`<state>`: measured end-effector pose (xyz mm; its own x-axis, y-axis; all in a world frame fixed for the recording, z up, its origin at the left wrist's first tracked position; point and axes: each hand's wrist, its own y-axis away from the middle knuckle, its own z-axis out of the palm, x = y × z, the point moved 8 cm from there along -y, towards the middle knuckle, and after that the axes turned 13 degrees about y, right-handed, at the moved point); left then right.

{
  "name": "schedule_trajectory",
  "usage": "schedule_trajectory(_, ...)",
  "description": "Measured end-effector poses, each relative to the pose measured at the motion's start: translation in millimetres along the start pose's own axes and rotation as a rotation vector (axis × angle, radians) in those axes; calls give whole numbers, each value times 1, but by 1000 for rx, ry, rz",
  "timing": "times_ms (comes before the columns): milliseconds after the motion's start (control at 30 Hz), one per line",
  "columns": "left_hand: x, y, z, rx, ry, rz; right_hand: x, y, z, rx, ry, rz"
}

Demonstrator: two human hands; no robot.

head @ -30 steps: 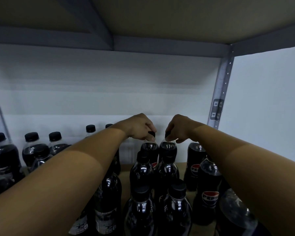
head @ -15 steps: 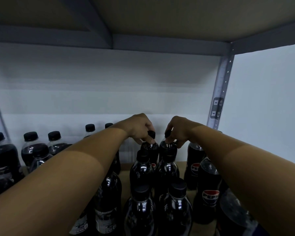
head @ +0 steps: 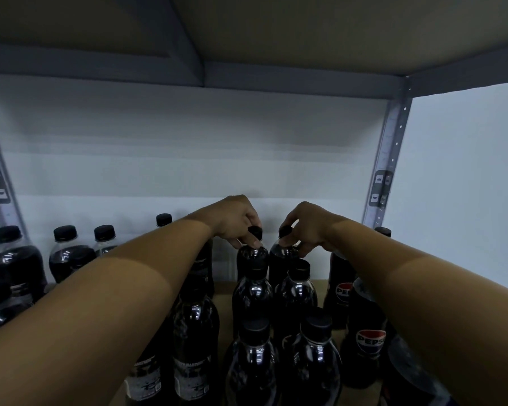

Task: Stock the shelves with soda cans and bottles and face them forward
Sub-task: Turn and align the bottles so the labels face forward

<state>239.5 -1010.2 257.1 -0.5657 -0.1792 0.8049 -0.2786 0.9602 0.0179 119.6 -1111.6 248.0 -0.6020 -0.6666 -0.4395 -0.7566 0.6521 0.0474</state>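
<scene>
Both arms reach deep into the shelving bay. The left hand (head: pixel 235 221) has its fingers (head: pixel 254 240) curled down and pinched round the black cap of the left rear bottle (head: pixel 251 256). The right hand (head: pixel 305 224) does likewise, its fingers (head: pixel 288 225) clamped on the cap of the right rear bottle (head: pixel 283 253). The two bottles stand upright, just beside each other, at the back of two central rows on the brown shelf board (head: pixel 222 297), near the white back wall (head: pixel 188 159).

Condition of stock: clear plastic bottles filled with dark cola, black screw caps, rounded shoulders catching highlights. Whether the labels of the two held bottles face forward cannot be told; their lower bodies are hidden by the bottles in front.

The central rows continue toward the camera with a middle pair (head: pixel 294 291) and a front pair (head: pixel 314 358), all upright. To the right, Pepsi bottles (head: pixel 370 341) show red, white and blue logos turned forward. To the left of centre, a dark bottle (head: pixel 195 326) shows a label of small print instead. Further left, a group of capped bottles (head: pixel 66 253) stands along the back wall.

A grey perforated upright (head: pixel 389 159) marks the bay's right rear corner; the upper shelf's underside (head: pixel 305 30) spans overhead.
</scene>
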Motion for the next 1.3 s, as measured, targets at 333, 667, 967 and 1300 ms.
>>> schedule_trajectory(333,-11,9,-11,-5,29,-1,-16,10,6,-22,-45,5)
schedule_trajectory(667,-5,21,-9,98,-212,75,-27,35,-1,29,125,53)
schedule_trajectory(967,32,73,-3,136,-113,237,-27,78,-27,36,27,44)
schedule_trajectory(1300,24,103,33,-68,-347,111,-24,117,6,-218,114,-72)
